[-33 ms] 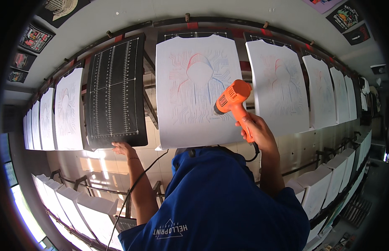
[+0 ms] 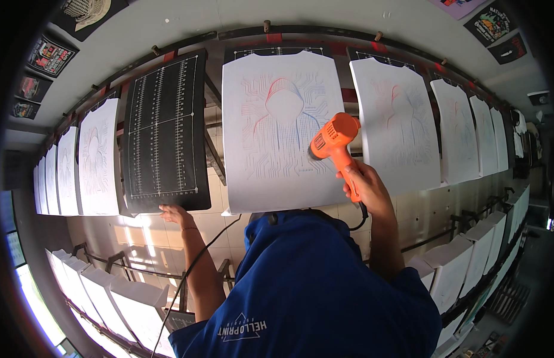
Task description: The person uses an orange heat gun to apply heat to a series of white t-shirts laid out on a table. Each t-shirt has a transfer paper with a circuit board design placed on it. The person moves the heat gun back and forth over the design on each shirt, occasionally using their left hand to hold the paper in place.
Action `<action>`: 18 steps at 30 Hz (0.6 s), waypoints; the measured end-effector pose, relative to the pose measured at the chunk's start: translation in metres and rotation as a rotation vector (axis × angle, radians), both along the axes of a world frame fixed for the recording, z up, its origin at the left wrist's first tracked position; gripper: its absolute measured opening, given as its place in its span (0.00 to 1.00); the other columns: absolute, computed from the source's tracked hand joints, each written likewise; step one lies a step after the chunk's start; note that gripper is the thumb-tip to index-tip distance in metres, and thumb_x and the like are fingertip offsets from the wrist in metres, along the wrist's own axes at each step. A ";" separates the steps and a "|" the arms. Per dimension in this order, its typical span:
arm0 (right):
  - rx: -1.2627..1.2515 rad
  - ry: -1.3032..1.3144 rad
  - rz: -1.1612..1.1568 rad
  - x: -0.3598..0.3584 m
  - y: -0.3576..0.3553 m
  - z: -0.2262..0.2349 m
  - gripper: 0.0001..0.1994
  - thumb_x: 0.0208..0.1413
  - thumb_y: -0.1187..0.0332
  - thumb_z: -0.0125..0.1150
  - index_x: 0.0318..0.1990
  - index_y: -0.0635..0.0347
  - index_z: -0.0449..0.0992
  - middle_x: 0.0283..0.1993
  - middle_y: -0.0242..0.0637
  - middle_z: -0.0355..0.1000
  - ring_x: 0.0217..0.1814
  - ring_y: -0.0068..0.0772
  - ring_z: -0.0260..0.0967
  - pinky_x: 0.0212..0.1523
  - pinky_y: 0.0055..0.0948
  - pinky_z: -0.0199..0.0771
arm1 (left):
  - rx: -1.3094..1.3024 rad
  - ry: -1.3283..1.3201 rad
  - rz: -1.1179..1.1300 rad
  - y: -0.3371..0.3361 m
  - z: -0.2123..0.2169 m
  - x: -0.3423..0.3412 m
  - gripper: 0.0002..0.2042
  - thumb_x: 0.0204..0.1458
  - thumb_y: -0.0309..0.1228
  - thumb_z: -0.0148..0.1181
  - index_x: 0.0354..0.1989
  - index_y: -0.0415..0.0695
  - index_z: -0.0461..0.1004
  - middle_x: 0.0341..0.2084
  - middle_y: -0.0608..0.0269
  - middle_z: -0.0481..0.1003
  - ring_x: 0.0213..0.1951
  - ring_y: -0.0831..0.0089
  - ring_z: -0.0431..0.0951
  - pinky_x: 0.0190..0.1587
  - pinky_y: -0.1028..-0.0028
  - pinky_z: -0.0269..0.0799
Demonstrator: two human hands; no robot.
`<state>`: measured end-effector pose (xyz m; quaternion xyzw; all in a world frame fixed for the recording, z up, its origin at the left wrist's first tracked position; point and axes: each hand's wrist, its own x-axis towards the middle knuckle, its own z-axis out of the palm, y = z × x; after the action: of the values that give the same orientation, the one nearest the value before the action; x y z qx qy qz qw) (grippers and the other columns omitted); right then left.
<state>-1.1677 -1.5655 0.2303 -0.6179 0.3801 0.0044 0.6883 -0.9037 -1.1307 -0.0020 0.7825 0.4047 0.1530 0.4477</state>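
Observation:
My right hand [image 2: 370,188] is closed round the handle of an orange heat gun [image 2: 335,136]. Its dark nozzle points down and left over the lower right part of a white T-shirt [image 2: 277,185], which lies stretched on a black board. A hooded figure with circuit-like lines is printed there in red and blue. To the left, a bare black platen [image 2: 163,131] carries white ruler markings. At its near edge is my left hand [image 2: 177,215], fingers stretched out and seemingly touching the underside or rim; the exact contact is hard to see.
More printed white shirts [image 2: 399,119] on boards line the rail to the right, and others [image 2: 98,155] to the left. A black cord [image 2: 190,262] crosses over my left forearm. Behind me runs a second row of covered boards [image 2: 140,301]. Metal frame bars [image 2: 214,143] show between platens.
The heat gun has turned slightly, its nozzle shifting a little right and up over the print. My left hand stays nearly where it was.

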 end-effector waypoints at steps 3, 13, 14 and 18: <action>-0.075 -0.010 -0.078 0.011 0.003 0.002 0.18 0.63 0.60 0.50 0.52 0.67 0.68 0.36 0.34 0.71 0.26 0.18 0.64 0.27 0.21 0.69 | 0.011 -0.008 -0.004 0.025 -0.008 0.007 0.37 0.60 0.53 0.38 0.55 0.21 0.56 0.53 0.22 0.58 0.57 0.39 0.63 0.59 0.48 0.59; -0.086 -0.013 -0.111 0.042 -0.007 0.003 0.20 0.63 0.60 0.51 0.53 0.69 0.67 0.36 0.36 0.71 0.25 0.17 0.65 0.26 0.21 0.68 | 0.165 0.080 -0.109 0.051 0.000 0.036 0.35 0.61 0.52 0.36 0.54 0.22 0.56 0.50 0.23 0.62 0.52 0.37 0.67 0.54 0.46 0.64; -0.098 -0.008 -0.113 0.045 -0.007 0.004 0.20 0.63 0.60 0.50 0.53 0.68 0.67 0.36 0.36 0.71 0.25 0.18 0.65 0.26 0.21 0.68 | 0.163 0.059 -0.101 0.056 -0.003 0.040 0.35 0.61 0.52 0.37 0.54 0.22 0.55 0.50 0.22 0.62 0.53 0.37 0.66 0.55 0.46 0.64; -0.016 -0.008 -0.113 0.056 -0.016 0.003 0.19 0.63 0.59 0.51 0.52 0.68 0.68 0.36 0.35 0.70 0.25 0.18 0.64 0.26 0.21 0.68 | -0.005 0.034 0.059 0.053 0.000 0.056 0.33 0.61 0.51 0.38 0.55 0.24 0.56 0.51 0.24 0.60 0.54 0.38 0.66 0.56 0.48 0.64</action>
<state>-1.1120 -1.5818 0.2329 -0.6011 0.4117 -0.0400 0.6838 -0.8474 -1.0778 -0.0019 0.7717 0.4354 0.1516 0.4380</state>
